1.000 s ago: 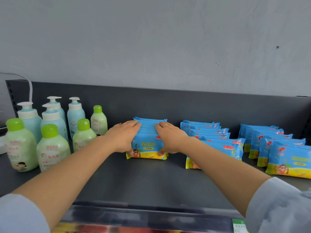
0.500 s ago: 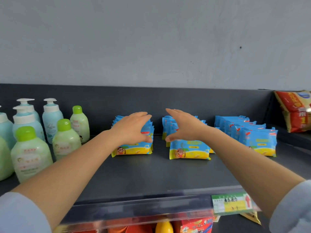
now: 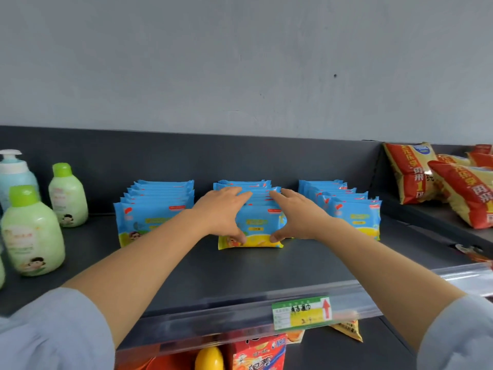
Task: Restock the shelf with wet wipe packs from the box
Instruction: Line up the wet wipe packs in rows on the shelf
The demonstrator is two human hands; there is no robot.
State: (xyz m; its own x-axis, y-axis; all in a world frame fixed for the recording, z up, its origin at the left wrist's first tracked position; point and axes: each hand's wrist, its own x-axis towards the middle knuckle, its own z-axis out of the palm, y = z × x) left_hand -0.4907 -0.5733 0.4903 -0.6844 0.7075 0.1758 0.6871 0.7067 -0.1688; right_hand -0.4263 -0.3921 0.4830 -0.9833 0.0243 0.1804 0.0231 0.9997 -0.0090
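Note:
Three rows of blue and yellow wet wipe packs stand upright on the dark shelf (image 3: 240, 273): a left row (image 3: 152, 209), a middle row (image 3: 257, 228) and a right row (image 3: 352, 209). Both hands are on the middle row. My left hand (image 3: 221, 213) lies on its left side, my right hand (image 3: 300, 216) on its right side. On each hand, straight fingers rest over the pack tops and the thumb touches the front pack's face. No box is in view.
Green and blue lotion bottles (image 3: 32, 231) stand at the shelf's left end. Red and yellow snack bags (image 3: 453, 188) lie on the neighbouring shelf to the right. A price tag (image 3: 301, 312) sits in the clear front rail, with more goods on the shelf below.
Both hands left the left row of packs, lifted, moved right and came down around the middle row. The view also swung to the right.

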